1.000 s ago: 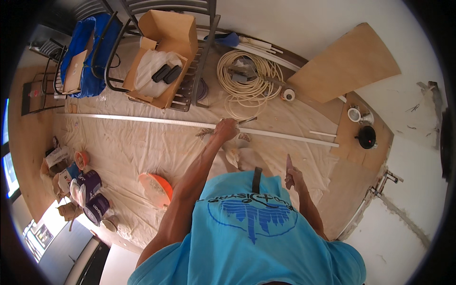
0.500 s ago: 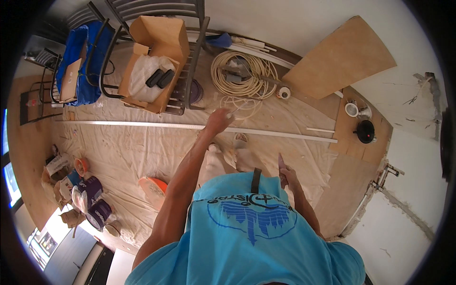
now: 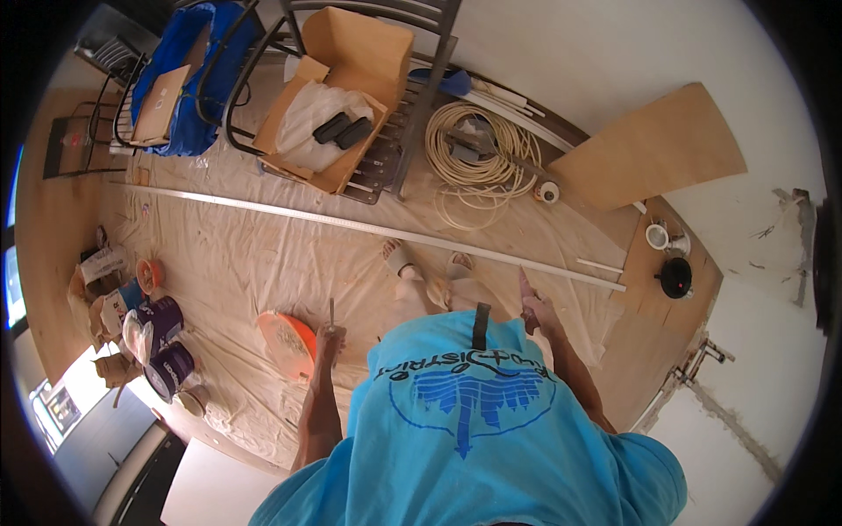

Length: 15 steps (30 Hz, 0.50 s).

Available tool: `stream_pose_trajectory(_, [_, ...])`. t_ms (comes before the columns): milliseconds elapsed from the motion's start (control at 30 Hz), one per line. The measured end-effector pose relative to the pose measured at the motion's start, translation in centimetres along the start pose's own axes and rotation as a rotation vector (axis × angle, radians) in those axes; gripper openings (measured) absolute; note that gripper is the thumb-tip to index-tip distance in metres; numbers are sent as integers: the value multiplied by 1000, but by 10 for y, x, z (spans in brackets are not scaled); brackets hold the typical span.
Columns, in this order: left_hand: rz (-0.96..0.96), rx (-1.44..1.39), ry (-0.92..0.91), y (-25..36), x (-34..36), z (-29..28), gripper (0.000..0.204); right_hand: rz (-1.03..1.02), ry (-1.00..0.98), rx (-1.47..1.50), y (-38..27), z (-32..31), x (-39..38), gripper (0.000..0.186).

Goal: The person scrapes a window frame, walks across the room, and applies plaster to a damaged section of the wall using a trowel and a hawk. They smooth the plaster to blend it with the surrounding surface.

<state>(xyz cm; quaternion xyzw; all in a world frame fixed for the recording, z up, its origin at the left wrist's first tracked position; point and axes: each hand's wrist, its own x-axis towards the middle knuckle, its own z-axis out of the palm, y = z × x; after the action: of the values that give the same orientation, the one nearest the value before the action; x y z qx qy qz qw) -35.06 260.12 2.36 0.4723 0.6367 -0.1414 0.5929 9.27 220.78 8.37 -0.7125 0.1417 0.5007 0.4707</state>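
The person stands on a pale drop cloth [image 3: 237, 254], sandalled feet [image 3: 400, 257] just beside a long white strip [image 3: 351, 223] that lies across it. Neither hand touches that strip. The left hand [image 3: 328, 340] is low, near the orange tub [image 3: 304, 331], its fingers closed around a narrow upright tool [image 3: 332, 309]; from here I see only a thin edge, so I can't tell its kind. The right hand [image 3: 541, 316], out in front on the other side, is also curled shut, round a flat, pointed tool [image 3: 526, 285]. Its tip appears close to the strip, though I can't judge its height above the cloth.

The tub has something greyish in it, too small to make out. My reading is that this is a moment between strokes of work, with both tools simply carried. Any next move down at the cloth would call for bending, as the person looks upright; one at the tub would call for bringing the left hand over its rim. Either way, the pointed tool needs keeping clear of the legs.
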Motion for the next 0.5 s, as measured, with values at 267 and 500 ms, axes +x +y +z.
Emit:
stream_pose_trajectory(267, [-35,-224,63,-15,-49,-17,31,-60,-111,-293,-39,29,21,54])
stream_pose_trajectory(500, [92,-294,70,-50,-11,-65,29,-328,121,-643,-49,80,38,38])
